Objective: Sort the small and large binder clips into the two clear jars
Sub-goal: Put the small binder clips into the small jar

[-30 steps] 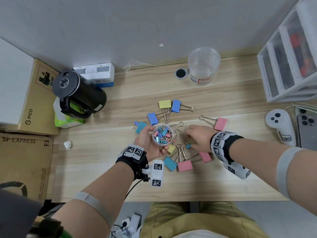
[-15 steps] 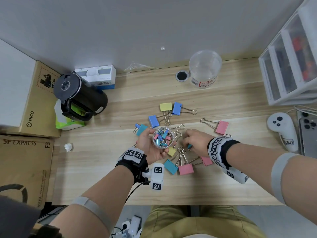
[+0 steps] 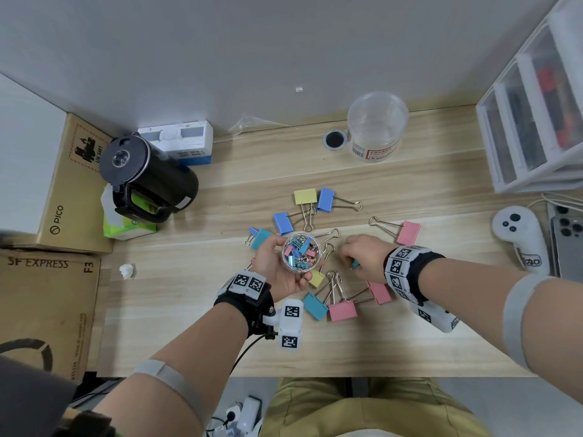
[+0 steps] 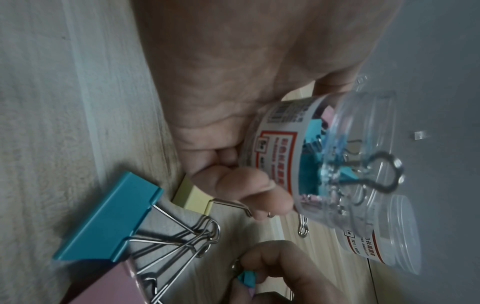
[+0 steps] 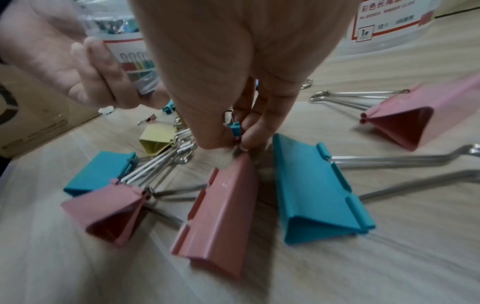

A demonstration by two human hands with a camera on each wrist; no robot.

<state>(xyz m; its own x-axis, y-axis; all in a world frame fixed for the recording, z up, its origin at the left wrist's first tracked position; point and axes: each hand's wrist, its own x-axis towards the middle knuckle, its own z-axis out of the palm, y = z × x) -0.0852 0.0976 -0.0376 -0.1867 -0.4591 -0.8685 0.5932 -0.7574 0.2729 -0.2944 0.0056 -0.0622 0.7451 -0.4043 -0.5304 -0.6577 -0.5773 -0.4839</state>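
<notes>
My left hand [image 3: 277, 272] grips a small clear jar [image 3: 300, 252] holding several small coloured clips, lifted just above the desk; the jar [image 4: 332, 156] shows its label in the left wrist view. To its right, my right hand [image 3: 362, 258] pinches a small teal binder clip [image 3: 354, 264] between thumb and fingertips, low over the desk; the same teal clip [image 5: 235, 128] shows in the right wrist view. Several large clips in pink, teal, blue and yellow lie around both hands, among them a pink one [image 3: 342, 310] and a teal one [image 5: 315, 189]. A large clear jar [image 3: 377, 127] stands empty at the back.
A black kettle [image 3: 148, 178] and cardboard boxes [image 3: 47, 279] stand at the left. White plastic drawers [image 3: 536, 115] sit at the back right, a white controller [image 3: 520, 234] and a phone [image 3: 569, 244] at the right edge. A black lid [image 3: 335, 140] lies beside the large jar.
My right hand closed on the small teal clip among the large clips and has lifted it slightly. The left hand keeps the small jar in about the same place.
</notes>
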